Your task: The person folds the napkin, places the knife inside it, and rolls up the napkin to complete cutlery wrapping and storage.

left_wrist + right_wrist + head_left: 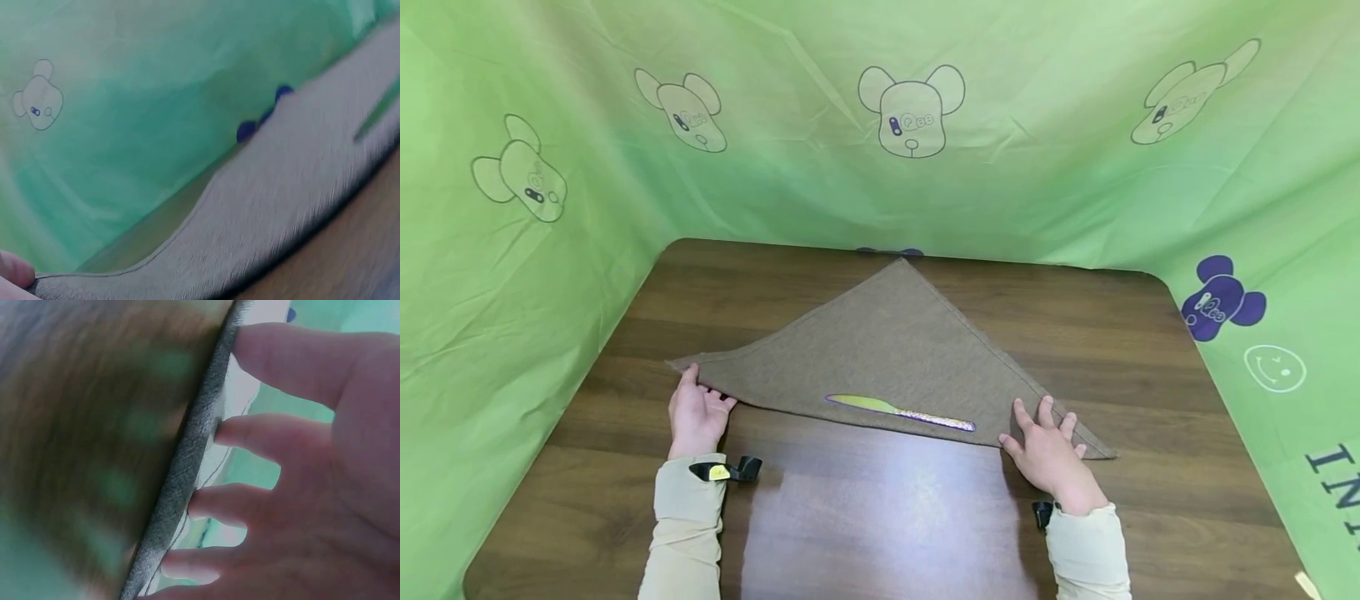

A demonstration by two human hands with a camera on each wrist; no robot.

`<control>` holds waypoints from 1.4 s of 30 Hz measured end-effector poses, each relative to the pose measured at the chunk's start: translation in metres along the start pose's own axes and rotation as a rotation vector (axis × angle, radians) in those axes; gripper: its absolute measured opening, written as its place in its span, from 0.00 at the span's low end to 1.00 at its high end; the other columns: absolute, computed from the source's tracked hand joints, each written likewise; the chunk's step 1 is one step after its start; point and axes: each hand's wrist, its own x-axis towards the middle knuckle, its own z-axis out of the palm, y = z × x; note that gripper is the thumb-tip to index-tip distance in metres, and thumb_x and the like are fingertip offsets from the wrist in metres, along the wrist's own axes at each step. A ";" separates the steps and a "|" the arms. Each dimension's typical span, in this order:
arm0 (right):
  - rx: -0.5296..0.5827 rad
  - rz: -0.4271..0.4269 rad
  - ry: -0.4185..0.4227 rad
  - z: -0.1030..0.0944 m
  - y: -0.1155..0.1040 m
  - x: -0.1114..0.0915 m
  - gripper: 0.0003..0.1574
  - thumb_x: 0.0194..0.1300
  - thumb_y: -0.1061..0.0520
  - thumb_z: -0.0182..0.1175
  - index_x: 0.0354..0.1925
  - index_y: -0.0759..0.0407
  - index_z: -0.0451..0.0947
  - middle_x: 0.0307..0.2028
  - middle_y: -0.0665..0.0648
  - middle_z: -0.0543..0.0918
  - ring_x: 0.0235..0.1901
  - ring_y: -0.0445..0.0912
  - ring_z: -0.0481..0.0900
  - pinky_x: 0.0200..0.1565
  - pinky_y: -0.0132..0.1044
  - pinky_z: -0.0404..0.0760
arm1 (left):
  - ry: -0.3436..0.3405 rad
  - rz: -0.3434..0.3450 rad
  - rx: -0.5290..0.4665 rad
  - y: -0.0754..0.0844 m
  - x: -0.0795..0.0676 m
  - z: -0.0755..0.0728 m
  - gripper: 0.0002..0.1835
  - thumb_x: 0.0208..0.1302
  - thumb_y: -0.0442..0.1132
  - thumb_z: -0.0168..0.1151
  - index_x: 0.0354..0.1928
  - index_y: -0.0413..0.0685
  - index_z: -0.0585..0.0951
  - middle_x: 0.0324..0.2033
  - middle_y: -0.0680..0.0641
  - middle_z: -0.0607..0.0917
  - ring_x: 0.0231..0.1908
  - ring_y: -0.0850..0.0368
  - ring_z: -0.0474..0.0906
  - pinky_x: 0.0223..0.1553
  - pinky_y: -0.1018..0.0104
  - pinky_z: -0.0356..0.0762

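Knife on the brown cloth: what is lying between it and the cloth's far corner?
Nothing: between the knife and the far corner, the brown cloth is bare, as the head view shows.

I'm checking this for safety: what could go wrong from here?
The knife lies on the cloth with neither hand on it, so it might slide if the left hand raises its end. The right hand rests spread fingers on the other end, so a pull could crease the cloth.

From up high, the head camera is looking forward and down at the table (1180, 508). The left wrist camera (748, 469) and right one (1042, 515) are peeking close beside the fingers (269, 434) toward the curtain (1000, 192). All are seeing the cloth (872, 350).
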 end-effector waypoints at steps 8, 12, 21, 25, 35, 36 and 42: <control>0.004 0.010 0.002 0.001 0.000 -0.001 0.43 0.70 0.46 0.52 0.72 0.67 0.52 0.69 0.83 0.40 0.62 0.88 0.36 0.49 0.85 0.49 | 0.030 -0.043 -0.133 -0.002 0.000 0.006 0.28 0.76 0.56 0.31 0.73 0.75 0.39 0.74 0.69 0.35 0.74 0.70 0.33 0.74 0.63 0.29; 0.006 0.009 0.004 0.002 -0.001 0.000 0.42 0.70 0.46 0.51 0.72 0.66 0.52 0.69 0.83 0.39 0.63 0.87 0.36 0.49 0.85 0.48 | 0.023 -0.043 -0.114 -0.004 -0.004 0.011 0.26 0.76 0.58 0.29 0.72 0.79 0.44 0.74 0.69 0.34 0.73 0.70 0.30 0.73 0.63 0.25; 0.026 0.011 0.007 0.003 0.000 0.001 0.42 0.69 0.46 0.52 0.72 0.66 0.52 0.70 0.82 0.39 0.63 0.87 0.35 0.50 0.85 0.47 | -0.008 0.004 -0.061 -0.005 -0.007 0.019 0.26 0.77 0.52 0.36 0.73 0.72 0.49 0.74 0.66 0.47 0.73 0.70 0.42 0.73 0.66 0.34; 0.024 0.013 0.000 0.002 0.000 0.000 0.42 0.70 0.47 0.52 0.72 0.66 0.52 0.70 0.82 0.39 0.63 0.87 0.35 0.50 0.85 0.46 | 0.013 -0.004 -0.046 -0.006 -0.008 0.025 0.28 0.76 0.51 0.37 0.74 0.65 0.45 0.74 0.64 0.48 0.73 0.70 0.42 0.73 0.70 0.36; 0.026 0.009 0.012 0.004 0.001 0.000 0.42 0.70 0.47 0.51 0.72 0.66 0.52 0.70 0.82 0.39 0.63 0.87 0.34 0.50 0.85 0.46 | 0.009 0.148 0.128 -0.017 -0.012 0.039 0.21 0.77 0.48 0.39 0.69 0.59 0.58 0.75 0.57 0.50 0.74 0.63 0.42 0.74 0.64 0.36; 0.028 0.009 0.010 0.004 0.001 0.000 0.42 0.70 0.47 0.51 0.72 0.66 0.52 0.70 0.82 0.39 0.63 0.87 0.34 0.50 0.85 0.46 | 0.013 0.160 0.148 -0.018 -0.013 0.041 0.19 0.77 0.47 0.39 0.66 0.59 0.62 0.75 0.58 0.49 0.74 0.64 0.40 0.74 0.63 0.34; 0.035 0.007 0.013 0.003 0.001 0.000 0.42 0.70 0.47 0.51 0.72 0.66 0.52 0.70 0.82 0.38 0.63 0.87 0.34 0.50 0.86 0.45 | 0.125 0.308 0.261 -0.028 -0.017 0.051 0.07 0.72 0.43 0.52 0.37 0.52 0.77 0.47 0.55 0.76 0.50 0.65 0.69 0.54 0.75 0.59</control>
